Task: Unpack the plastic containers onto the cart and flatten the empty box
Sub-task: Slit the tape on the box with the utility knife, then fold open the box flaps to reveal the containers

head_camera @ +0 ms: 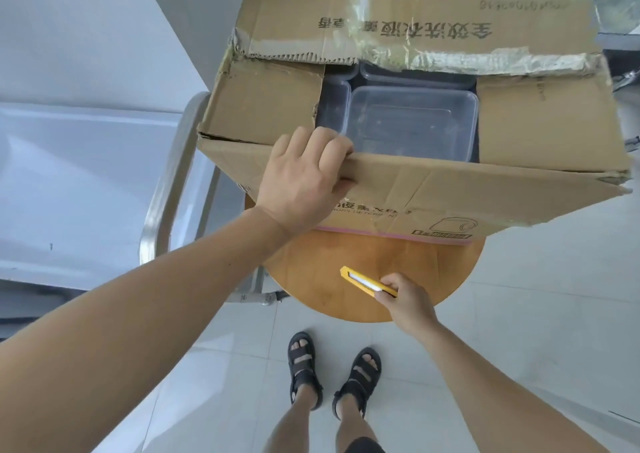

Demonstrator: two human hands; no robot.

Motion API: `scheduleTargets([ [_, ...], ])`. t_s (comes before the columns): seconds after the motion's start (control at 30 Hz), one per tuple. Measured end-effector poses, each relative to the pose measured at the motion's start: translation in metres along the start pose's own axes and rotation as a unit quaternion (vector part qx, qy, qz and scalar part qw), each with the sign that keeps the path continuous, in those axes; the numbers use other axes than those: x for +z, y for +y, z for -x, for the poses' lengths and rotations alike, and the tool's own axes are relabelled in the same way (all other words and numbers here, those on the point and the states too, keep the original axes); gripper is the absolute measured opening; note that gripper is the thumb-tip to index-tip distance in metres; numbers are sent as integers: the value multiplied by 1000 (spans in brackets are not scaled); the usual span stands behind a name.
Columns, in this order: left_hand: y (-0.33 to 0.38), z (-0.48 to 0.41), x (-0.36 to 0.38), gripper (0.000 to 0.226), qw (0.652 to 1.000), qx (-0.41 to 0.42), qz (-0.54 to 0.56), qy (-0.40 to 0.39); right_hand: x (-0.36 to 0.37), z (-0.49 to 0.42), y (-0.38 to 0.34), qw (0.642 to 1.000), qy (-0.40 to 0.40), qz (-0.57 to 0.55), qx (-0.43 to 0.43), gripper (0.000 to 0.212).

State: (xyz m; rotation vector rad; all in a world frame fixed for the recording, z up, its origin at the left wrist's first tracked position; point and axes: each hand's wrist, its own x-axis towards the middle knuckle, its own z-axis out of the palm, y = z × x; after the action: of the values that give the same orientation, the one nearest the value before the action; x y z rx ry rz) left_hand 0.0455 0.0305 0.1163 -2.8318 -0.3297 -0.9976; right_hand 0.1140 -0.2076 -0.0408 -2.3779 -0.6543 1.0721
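A worn cardboard box (450, 196) with torn tape stands on a round wooden stool (346, 262). Its flaps are partly open. Clear plastic containers (412, 120) show through the gap, stacked inside. My left hand (301, 179) grips the near flap at its edge, fingers curled over the fold. My right hand (407, 300) pinches a yellow box cutter (363, 281) that lies low over the stool's front part. The rest of the box's inside is hidden by the flaps.
A steel cart (86, 182) with a tubular handle (169, 189) stands to the left, its grey top beside the box. My sandalled feet (332, 373) are on the white tiled floor below the stool.
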Motion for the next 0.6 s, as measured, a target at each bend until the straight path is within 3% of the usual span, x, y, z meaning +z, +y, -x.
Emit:
scheduleTargets([
  [0.23, -5, 10, 11, 40, 999, 22, -13, 46, 32, -65, 2, 1000, 6, 16, -17, 26],
  [0.6, -10, 11, 16, 37, 998, 33, -3, 60, 53, -85, 6, 972, 107, 203, -44, 35],
])
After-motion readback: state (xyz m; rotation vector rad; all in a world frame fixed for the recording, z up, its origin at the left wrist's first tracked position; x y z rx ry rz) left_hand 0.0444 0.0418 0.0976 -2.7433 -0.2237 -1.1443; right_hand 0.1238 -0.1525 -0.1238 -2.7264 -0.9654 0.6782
